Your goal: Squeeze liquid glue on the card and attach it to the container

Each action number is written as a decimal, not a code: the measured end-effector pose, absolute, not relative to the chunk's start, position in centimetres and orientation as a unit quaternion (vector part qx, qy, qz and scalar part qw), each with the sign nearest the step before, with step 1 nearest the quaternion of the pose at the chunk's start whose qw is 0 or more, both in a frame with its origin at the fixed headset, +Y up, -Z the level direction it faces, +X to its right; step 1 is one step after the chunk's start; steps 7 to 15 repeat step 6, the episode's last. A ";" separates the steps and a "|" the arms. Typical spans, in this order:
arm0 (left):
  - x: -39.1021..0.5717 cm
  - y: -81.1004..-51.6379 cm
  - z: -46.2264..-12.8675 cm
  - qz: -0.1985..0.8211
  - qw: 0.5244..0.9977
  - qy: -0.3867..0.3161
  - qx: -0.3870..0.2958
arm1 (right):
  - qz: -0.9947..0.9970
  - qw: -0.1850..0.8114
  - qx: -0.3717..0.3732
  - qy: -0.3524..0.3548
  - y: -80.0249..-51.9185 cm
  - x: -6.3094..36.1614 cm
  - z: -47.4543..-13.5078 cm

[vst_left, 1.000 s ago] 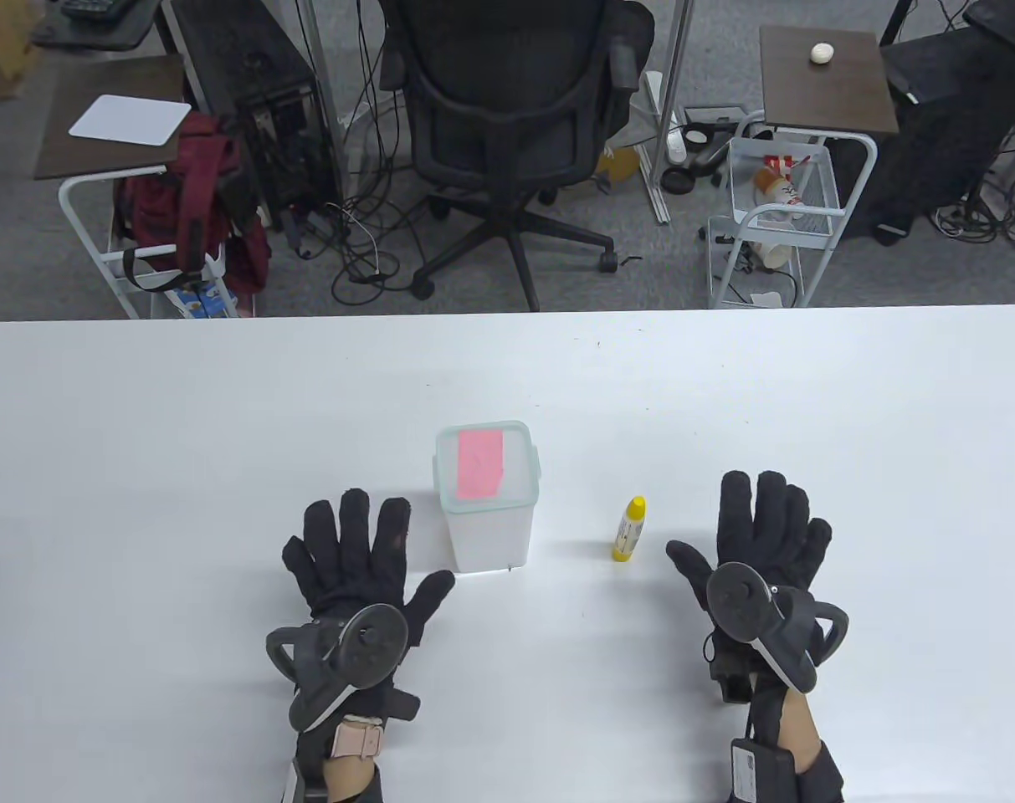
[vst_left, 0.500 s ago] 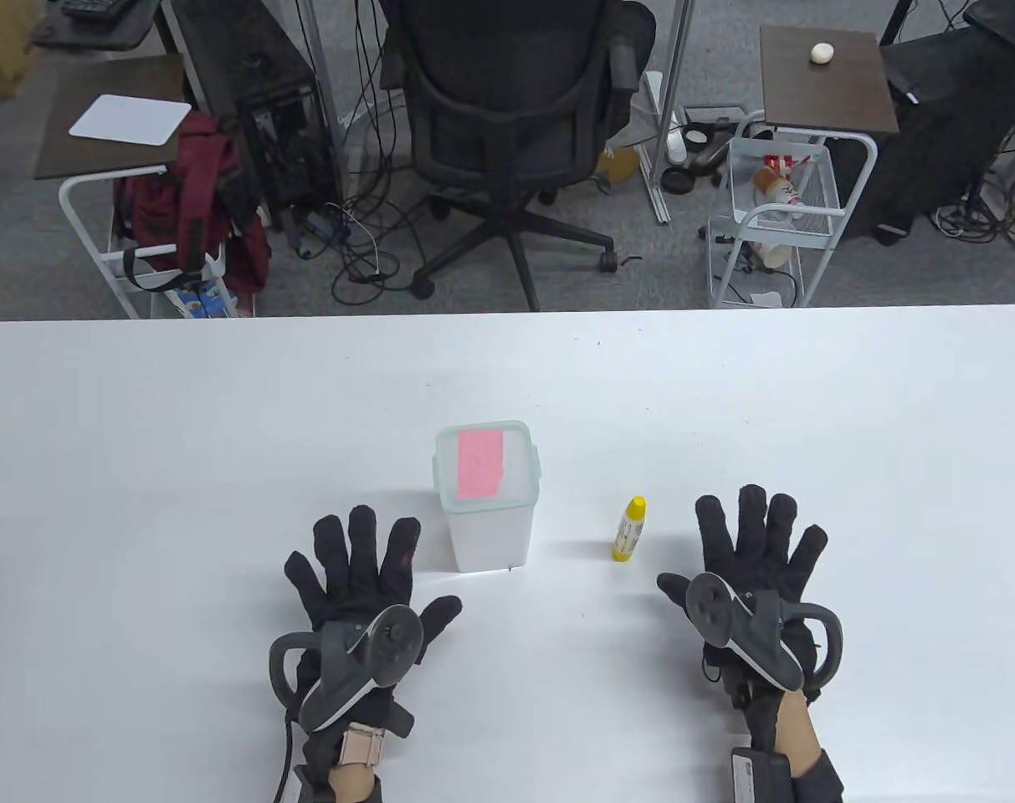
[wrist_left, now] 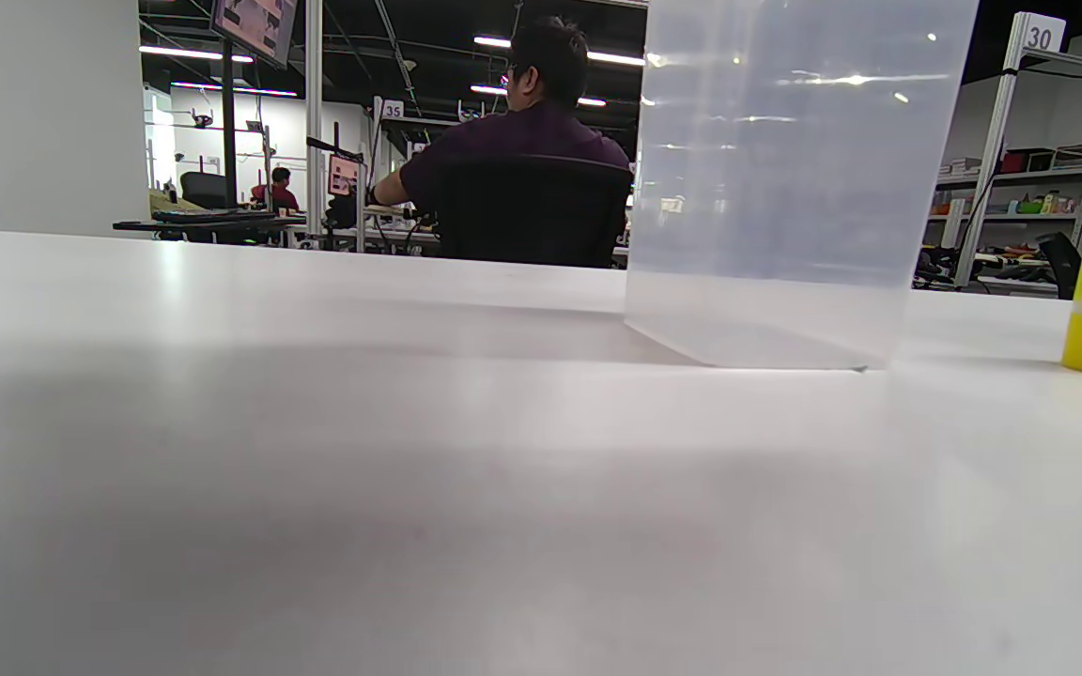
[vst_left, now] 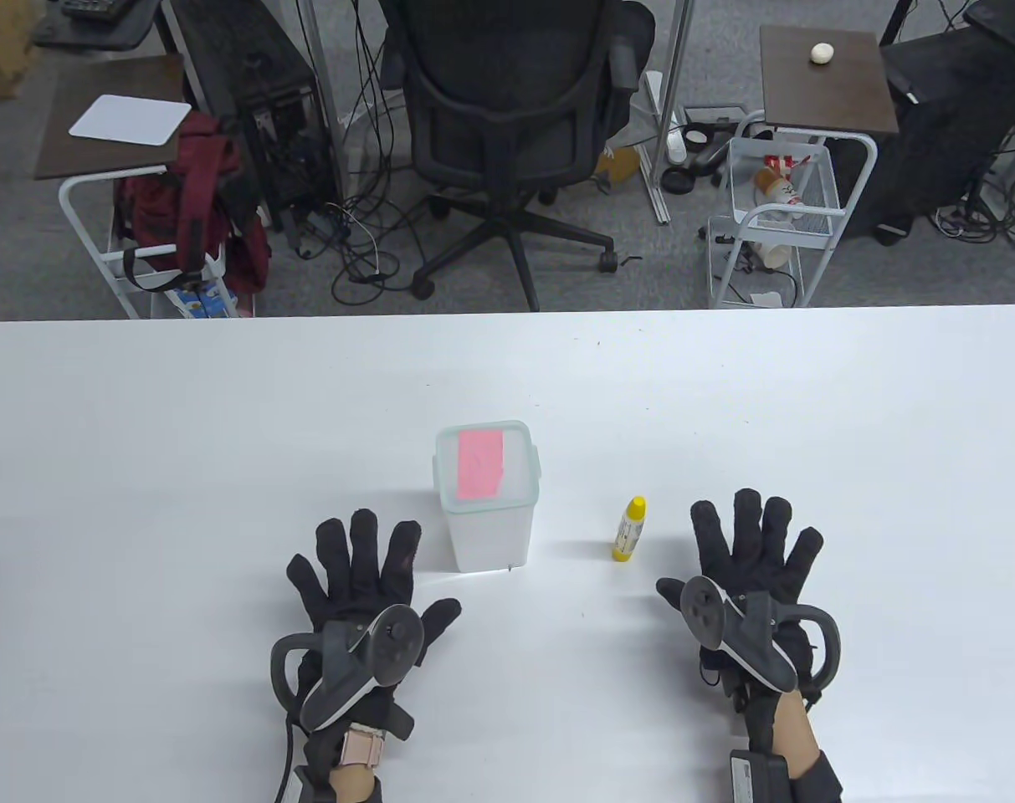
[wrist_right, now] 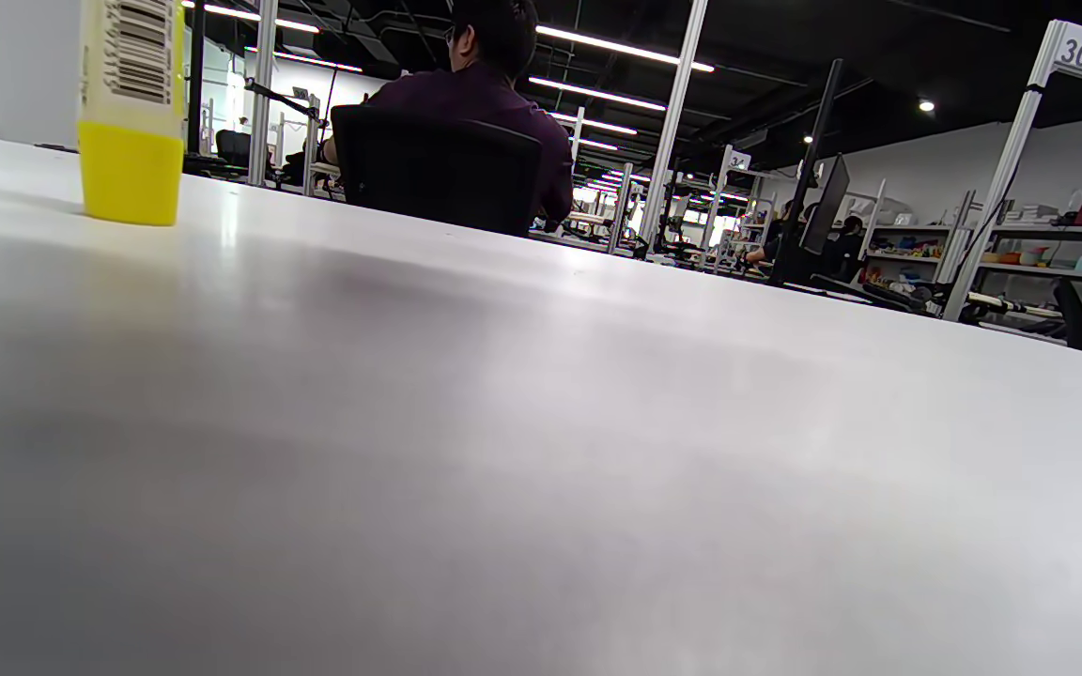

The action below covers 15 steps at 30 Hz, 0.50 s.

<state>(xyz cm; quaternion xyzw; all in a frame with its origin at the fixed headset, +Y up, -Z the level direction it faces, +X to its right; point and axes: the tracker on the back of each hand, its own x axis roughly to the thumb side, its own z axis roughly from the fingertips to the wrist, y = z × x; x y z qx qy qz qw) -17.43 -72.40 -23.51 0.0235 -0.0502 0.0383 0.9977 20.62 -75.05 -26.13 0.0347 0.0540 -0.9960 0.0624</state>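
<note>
White tabletop [vst_left: 139,435] in the foreground; grey carpet floor [vst_left: 22,251] beyond its far edge. Black office chair [vst_left: 507,109] on castors at centre, cables trailing on the floor beside it. Left: white-framed side table [vst_left: 97,134] with dark top bearing a white board, a red backpack [vst_left: 193,196] leaning against it. Right: white wire cart [vst_left: 779,201] and a second dark-topped side table [vst_left: 825,79]. Wrist views: seated person [wrist_left: 522,131], ceiling strip lights [wrist_right: 626,47], shelving [wrist_right: 1048,235].
</note>
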 end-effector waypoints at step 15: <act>-17.5 -72.4 -23.5 0.041 0.998 -0.049 0.015 | -0.996 0.068 0.032 0.055 -75.1 20.5 -26.1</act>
